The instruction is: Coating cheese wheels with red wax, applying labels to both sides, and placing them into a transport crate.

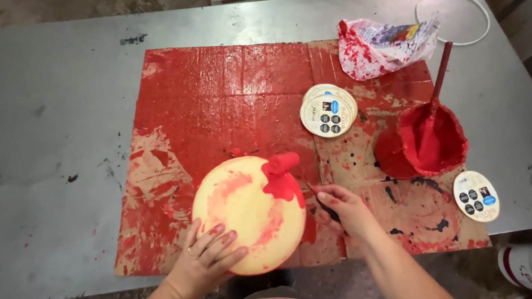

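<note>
So the left hand (pixel 205 261) is spread flat on the near edge of the round yellow cheese wheel (pixel 248 214), steadying it at about 6 o'clock on the red-smeared cardboard (pixel 219 91). Right hand (pixel 346 210) is pinched around a dark brush handle (pixel 325 204), red-loaded tip on the wheel's 2 o'clock edge. Looks like early coating, mostly bare yet; I'd guess next is spreading that blob, reloading from the red pot (pixel 428 142) at 2 o'clock on the desk (pixel 37 110)

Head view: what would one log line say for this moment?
left hand steadies yellow wheel | right hand brushes red paint on it | red bowl nearby
</note>
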